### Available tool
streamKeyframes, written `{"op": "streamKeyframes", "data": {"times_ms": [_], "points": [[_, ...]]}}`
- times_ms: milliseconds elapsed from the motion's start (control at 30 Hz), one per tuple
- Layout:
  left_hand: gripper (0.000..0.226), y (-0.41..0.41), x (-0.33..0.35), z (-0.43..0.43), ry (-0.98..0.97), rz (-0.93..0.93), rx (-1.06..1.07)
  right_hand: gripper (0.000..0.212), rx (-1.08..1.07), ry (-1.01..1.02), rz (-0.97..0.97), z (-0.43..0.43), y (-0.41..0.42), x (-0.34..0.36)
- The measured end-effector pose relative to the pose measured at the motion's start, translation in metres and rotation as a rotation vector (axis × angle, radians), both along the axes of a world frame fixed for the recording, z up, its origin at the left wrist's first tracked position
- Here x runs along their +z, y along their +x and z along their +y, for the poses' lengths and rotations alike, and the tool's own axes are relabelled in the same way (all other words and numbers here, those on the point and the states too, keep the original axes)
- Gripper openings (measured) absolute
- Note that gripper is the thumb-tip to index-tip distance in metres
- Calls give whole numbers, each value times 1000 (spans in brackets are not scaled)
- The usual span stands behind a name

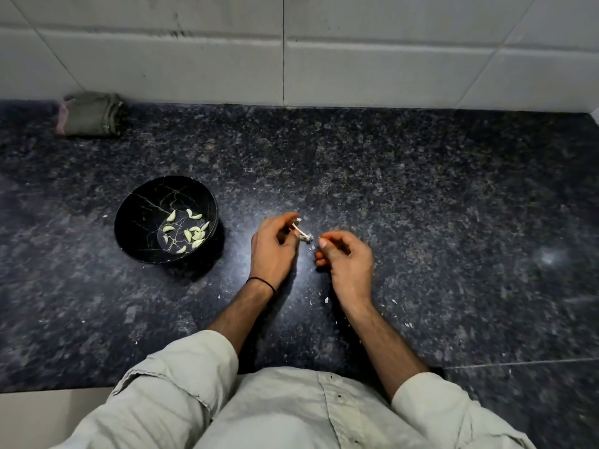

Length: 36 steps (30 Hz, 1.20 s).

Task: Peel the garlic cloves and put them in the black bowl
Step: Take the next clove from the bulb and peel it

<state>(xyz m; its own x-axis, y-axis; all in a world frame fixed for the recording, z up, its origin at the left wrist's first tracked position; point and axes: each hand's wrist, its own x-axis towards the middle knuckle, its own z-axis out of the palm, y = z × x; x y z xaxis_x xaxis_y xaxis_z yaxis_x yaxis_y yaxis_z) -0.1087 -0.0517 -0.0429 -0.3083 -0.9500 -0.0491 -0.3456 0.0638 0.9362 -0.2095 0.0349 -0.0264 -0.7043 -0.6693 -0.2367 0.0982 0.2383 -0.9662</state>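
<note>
Left hand [274,244] pinches a thin, pale garlic piece [301,234] by its stalk just above the counter [421,189], and my right hand [346,260] sits just beside it, fingers curled with thumb against forefinger; I cannot tell whether it holds a scrap of skin. Peeled cloves [189,233] lie in the black bowl [136,205] to the left. I judge the piece feather-light, dry and brittle, so I would nip it near the frayed root end.
</note>
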Motion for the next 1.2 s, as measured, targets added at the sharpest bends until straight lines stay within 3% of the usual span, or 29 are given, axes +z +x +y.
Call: {"op": "streamKeyframes", "data": {"times_ms": [67, 133, 233, 333, 633, 867, 1200], "points": [[38, 4, 3, 4, -122, -11, 7, 10, -1, -8, -45, 0, 0, 2], [29, 8, 5, 8, -171, 4, -16, 12, 3, -26, -72, 1, 1, 5], [10, 10, 4, 16, 13, 90, -85, 15, 39, -46, -71, 3, 2, 8], [8, 9, 3, 21, 189, 147, -92, 20, 90, -58, -42, 5, 6, 10], [9, 17, 4, 23, 105, 58, -133, 25, 87, -52, 9, 8, 11, 8], [5, 16, 6, 25, 128, -20, -119, 12, 68, 14, 62, 10, 14, -1], [8, 14, 4, 22, 160, -72, -114, 17, 124, 108, 95, 13, 11, -1]]}}
